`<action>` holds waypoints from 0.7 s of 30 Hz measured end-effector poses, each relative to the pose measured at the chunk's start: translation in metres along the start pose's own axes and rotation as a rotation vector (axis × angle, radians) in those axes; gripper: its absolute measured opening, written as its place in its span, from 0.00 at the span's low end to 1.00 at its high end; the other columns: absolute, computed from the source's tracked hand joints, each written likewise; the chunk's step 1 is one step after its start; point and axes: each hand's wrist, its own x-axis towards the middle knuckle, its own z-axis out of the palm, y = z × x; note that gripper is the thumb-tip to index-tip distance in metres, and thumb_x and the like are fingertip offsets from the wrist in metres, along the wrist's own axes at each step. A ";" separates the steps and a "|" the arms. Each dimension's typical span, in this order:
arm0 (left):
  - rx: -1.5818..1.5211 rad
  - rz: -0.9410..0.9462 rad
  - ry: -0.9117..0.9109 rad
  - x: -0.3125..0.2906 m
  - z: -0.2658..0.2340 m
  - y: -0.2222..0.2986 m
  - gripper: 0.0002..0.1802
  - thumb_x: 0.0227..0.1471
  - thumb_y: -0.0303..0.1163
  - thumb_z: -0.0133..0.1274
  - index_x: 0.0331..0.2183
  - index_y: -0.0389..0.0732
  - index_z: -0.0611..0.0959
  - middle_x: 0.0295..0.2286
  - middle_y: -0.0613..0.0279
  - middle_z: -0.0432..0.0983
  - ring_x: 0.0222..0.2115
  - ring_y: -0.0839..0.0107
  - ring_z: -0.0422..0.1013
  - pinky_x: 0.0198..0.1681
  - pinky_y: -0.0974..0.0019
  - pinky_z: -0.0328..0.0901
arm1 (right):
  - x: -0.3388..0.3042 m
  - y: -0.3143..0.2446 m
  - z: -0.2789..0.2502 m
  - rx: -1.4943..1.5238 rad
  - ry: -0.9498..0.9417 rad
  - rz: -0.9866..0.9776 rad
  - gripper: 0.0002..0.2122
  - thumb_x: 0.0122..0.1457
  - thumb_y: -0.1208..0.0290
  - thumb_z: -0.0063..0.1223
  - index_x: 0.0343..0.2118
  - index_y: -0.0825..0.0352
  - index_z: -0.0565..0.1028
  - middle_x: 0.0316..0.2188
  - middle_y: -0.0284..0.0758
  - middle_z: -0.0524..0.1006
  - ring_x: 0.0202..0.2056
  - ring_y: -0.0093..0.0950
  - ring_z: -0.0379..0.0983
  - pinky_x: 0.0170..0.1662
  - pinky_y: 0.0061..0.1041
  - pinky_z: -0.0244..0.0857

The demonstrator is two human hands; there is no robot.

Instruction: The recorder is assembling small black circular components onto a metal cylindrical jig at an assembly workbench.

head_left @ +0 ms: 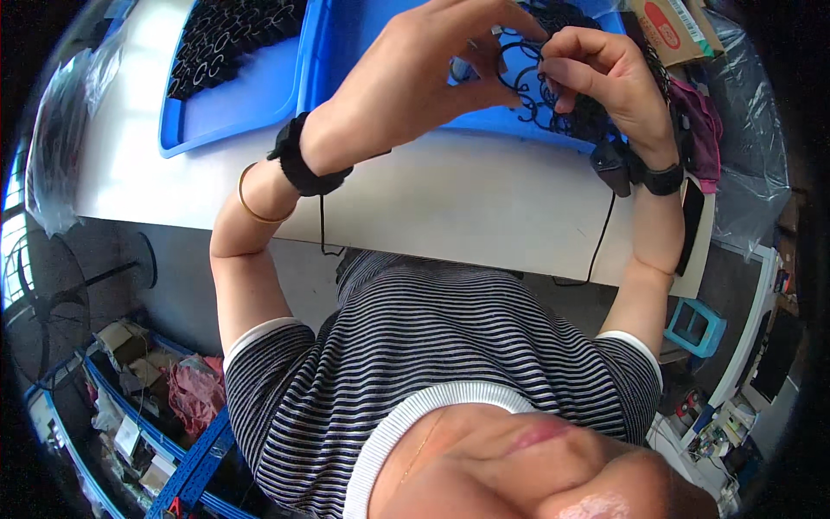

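A thin black ring [502,62] with an open, hoop-like shape is held up over a blue tray [484,138]. My left hand [424,73] reaches across from the left, its thumb and fingertips closed around the ring. From the other side my right hand [609,82] pinches at the ring's right edge between thumb and forefinger; the exact contact is partly hidden by the fingers. Beneath and beside my right hand lies a tangled heap of similar black rings [584,121] in the tray.
Another blue tray [220,134] at the left holds black rings [233,43] packed in rows. A cardboard box [674,30], maroon cloth [699,130] and clear plastic [748,164] lie at the right. Black cables [322,225] hang over the white table's [415,208] near edge.
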 end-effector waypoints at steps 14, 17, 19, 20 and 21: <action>0.292 0.063 -0.010 0.019 -0.030 -0.028 0.26 0.50 0.23 0.66 0.51 0.37 0.78 0.46 0.55 0.81 0.43 0.63 0.77 0.47 0.63 0.71 | -0.005 -0.006 -0.023 -0.045 0.046 -0.096 0.08 0.67 0.68 0.57 0.39 0.68 0.80 0.30 0.29 0.78 0.28 0.16 0.74 0.35 0.16 0.70; 0.308 0.010 -0.062 0.022 -0.026 -0.023 0.26 0.51 0.23 0.65 0.52 0.36 0.76 0.47 0.53 0.80 0.45 0.60 0.77 0.49 0.60 0.71 | -0.006 -0.005 -0.026 -0.021 0.055 -0.109 0.08 0.67 0.68 0.57 0.39 0.68 0.80 0.30 0.29 0.78 0.29 0.16 0.75 0.35 0.17 0.71; 0.317 -0.022 -0.086 0.023 -0.025 -0.021 0.26 0.52 0.22 0.65 0.52 0.35 0.76 0.47 0.51 0.80 0.47 0.58 0.77 0.51 0.59 0.71 | -0.006 -0.005 -0.027 -0.014 0.054 -0.108 0.08 0.67 0.68 0.57 0.39 0.68 0.80 0.30 0.29 0.78 0.29 0.16 0.75 0.35 0.17 0.71; 0.305 -0.036 -0.085 0.022 -0.024 -0.022 0.26 0.52 0.22 0.64 0.53 0.35 0.75 0.47 0.50 0.80 0.48 0.57 0.77 0.51 0.58 0.71 | -0.006 -0.005 -0.027 -0.030 0.049 -0.100 0.08 0.67 0.68 0.57 0.39 0.68 0.81 0.30 0.29 0.78 0.29 0.16 0.75 0.35 0.17 0.71; 0.293 -0.050 -0.082 0.022 -0.024 -0.023 0.27 0.52 0.22 0.64 0.53 0.35 0.75 0.47 0.49 0.80 0.49 0.57 0.77 0.52 0.58 0.71 | -0.005 -0.005 -0.028 -0.046 0.041 -0.091 0.08 0.67 0.68 0.58 0.39 0.68 0.81 0.31 0.29 0.78 0.29 0.16 0.75 0.35 0.17 0.72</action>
